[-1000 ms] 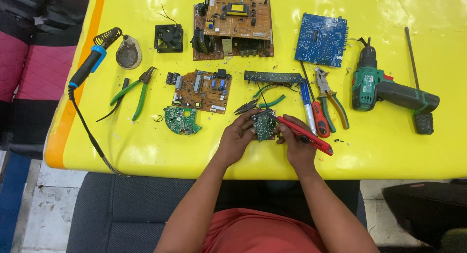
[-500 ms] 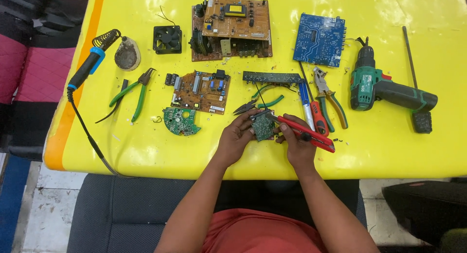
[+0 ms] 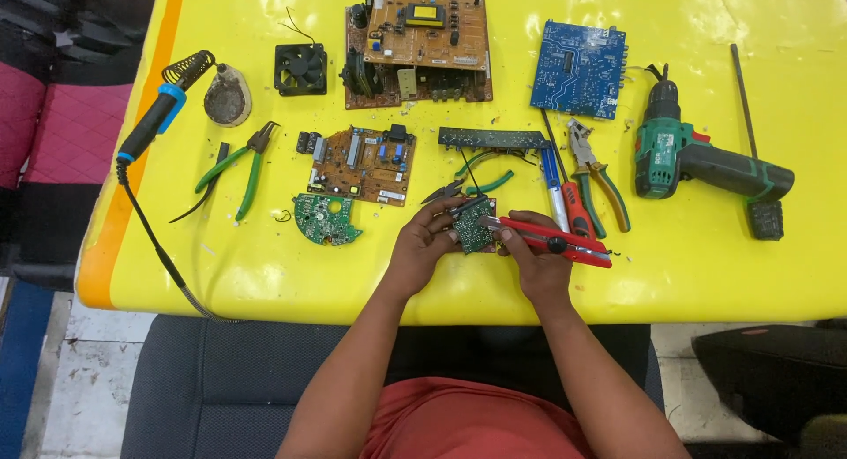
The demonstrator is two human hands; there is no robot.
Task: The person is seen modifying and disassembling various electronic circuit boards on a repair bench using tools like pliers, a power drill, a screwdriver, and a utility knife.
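A small green circuit board is pinched at its edges by the left hand above the yellow table; a red utility knife is gripped by the right hand. Light, stiff, probably fragile, the board is best held by its edges.

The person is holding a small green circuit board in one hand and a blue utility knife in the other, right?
Not quite: the head view shows the utility knife in the right hand is red, not blue. The left hand does hold the small green circuit board.
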